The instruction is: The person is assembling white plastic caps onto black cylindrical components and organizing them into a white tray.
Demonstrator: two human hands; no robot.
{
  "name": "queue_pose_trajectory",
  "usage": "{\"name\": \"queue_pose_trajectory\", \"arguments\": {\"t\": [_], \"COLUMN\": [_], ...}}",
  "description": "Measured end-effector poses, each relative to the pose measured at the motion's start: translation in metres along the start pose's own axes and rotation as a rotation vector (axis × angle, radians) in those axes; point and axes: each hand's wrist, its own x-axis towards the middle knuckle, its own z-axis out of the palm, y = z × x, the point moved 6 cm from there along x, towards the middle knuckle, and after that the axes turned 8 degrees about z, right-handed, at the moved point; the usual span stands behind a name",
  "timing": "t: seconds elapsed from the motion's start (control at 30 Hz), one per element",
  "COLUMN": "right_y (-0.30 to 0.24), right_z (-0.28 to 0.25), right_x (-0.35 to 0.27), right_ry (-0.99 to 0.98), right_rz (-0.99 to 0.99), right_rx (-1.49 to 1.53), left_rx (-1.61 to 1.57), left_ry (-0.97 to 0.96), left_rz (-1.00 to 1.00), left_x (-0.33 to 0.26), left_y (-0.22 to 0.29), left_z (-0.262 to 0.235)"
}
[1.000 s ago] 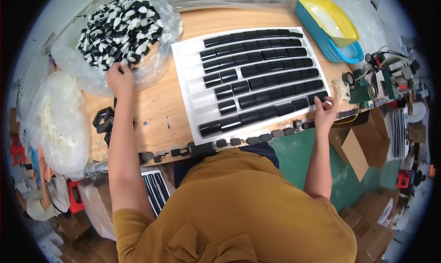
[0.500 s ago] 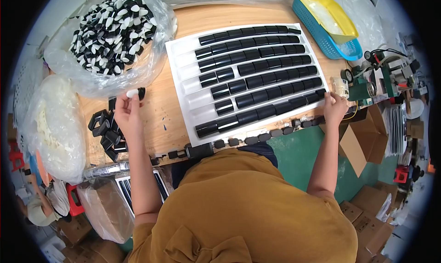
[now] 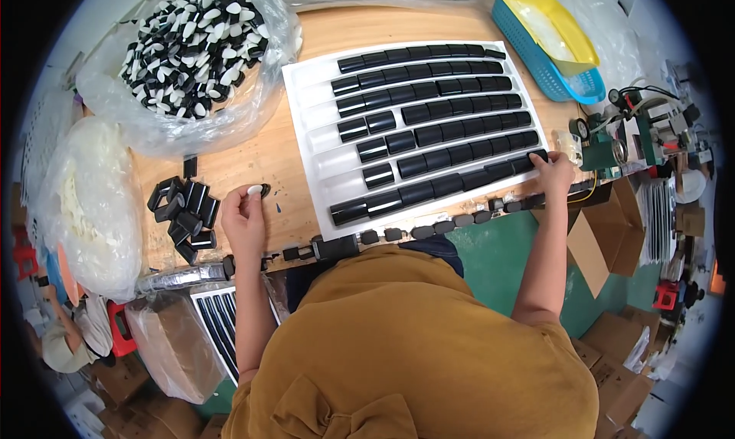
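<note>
My left hand (image 3: 243, 218) pinches a small black cap with a white oval face (image 3: 256, 190) between thumb and fingertips, just above the wooden table. A white tray (image 3: 300, 144) lies in front of me, its curved channels lined with glossy black caps (image 3: 429, 163). Some channels have white gaps towards their left ends. At the right end of the nearest row, my right hand (image 3: 556, 172) has thumb and fingers closed around the last black cap (image 3: 540, 156), which they partly cover. Several loose black caps (image 3: 184, 213) lie in a heap left of my left hand.
A clear plastic bag (image 3: 283, 94) at the far left holds a big pile of black and white pieces (image 3: 195, 52). Blue (image 3: 528, 48) and yellow (image 3: 563, 29) baskets stand far right, near a green bench machine (image 3: 605, 154). Dark pads (image 3: 440, 229) line the table's front edge.
My left hand has moved right and nearer to me with the small cap, away from the loose heap. My right hand has shifted slightly left at the nearest row's end.
</note>
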Motion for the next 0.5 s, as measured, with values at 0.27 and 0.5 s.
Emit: {"name": "queue_pose_trajectory", "arguments": {"t": [0.27,0.5], "right_y": [-0.008,-0.221], "right_z": [-0.009,-0.026], "right_x": [0.001,-0.175], "right_ry": [0.187,-0.509], "right_rz": [-0.095,-0.604], "right_rx": [0.364,0.936], "left_rx": [0.306,0.274], "left_ry": [-0.019,-0.056], "left_rz": [0.278,0.307], "left_x": [-0.005,0.0], "left_y": [0.028,0.028], "left_z": [-0.003,0.003]}}
